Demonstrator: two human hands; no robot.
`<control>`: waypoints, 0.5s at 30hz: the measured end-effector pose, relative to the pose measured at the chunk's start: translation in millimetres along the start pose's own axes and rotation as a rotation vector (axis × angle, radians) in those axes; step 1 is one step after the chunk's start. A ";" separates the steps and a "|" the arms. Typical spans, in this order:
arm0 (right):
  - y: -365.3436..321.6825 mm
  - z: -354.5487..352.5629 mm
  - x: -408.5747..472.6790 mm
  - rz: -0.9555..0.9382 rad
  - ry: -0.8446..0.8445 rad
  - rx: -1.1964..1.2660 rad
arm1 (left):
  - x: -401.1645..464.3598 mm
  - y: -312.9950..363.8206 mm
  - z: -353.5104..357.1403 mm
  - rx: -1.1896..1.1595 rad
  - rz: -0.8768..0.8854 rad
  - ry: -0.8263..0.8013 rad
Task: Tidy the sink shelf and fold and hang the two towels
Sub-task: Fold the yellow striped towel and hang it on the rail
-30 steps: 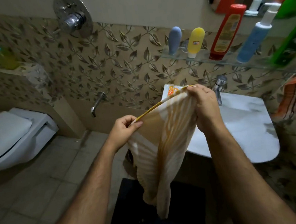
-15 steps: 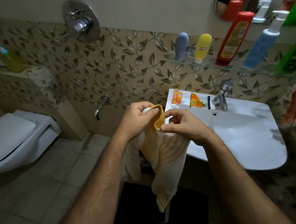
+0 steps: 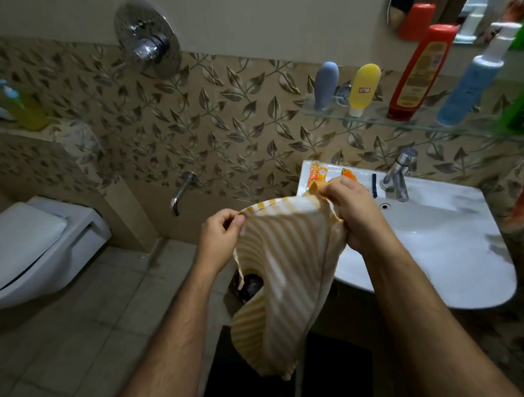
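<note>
Here, left hand (image 3: 221, 230) and right hand (image 3: 354, 211) raised, pinching striped towel (image 3: 286, 273)

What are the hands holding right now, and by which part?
The yellow striped towel: the left hand pinches its top edge, the right hand grips the opposite top corner.

A glass shelf (image 3: 326, 111) carries a grey tube (image 3: 326, 85), yellow tube (image 3: 364, 88), red bottle (image 3: 419, 73) and blue pump bottle (image 3: 469, 87). Orange sachets (image 3: 317, 174) lie along the sink's (image 3: 439, 240) back edge.
</note>
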State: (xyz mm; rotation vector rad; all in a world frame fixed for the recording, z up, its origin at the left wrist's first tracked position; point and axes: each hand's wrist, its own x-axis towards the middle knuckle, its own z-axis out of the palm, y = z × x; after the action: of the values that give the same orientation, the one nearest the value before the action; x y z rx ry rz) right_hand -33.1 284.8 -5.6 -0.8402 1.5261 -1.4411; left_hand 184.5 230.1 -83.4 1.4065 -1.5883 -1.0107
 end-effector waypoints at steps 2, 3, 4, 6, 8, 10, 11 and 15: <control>5.1 2.2 -2.1 -0.012 -0.042 -0.143 | -1.9 17.3 2.7 -0.142 -0.027 -0.063; 8.0 3.7 -3.0 -0.024 -0.058 -0.221 | -2.5 28.1 4.1 -0.173 -0.011 -0.095; 9.0 6.2 -4.7 -0.045 -0.080 -0.310 | -2.7 38.6 4.9 -0.181 0.021 -0.124; 10.2 11.6 -7.6 -0.057 -0.198 -0.449 | -2.3 55.9 4.8 -0.188 0.113 -0.206; 14.0 13.9 -8.0 -0.039 -0.292 -0.440 | -1.2 65.0 2.7 -0.155 0.170 -0.322; 14.5 12.9 -5.2 -0.024 -0.251 -0.343 | -1.0 64.9 -1.9 -0.145 0.159 -0.369; 13.6 11.3 -4.2 -0.009 -0.208 -0.269 | -0.5 61.3 -4.6 -0.159 0.132 -0.359; 6.1 1.3 -0.1 0.024 -0.084 -0.117 | -0.6 32.4 -16.0 -0.262 0.007 -0.299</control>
State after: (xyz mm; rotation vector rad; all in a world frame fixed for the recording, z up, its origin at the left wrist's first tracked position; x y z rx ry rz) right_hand -31.4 285.0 -11.6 -0.9377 1.5636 -1.2935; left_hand 186.9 232.1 -47.3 1.1088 -1.5963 -1.4207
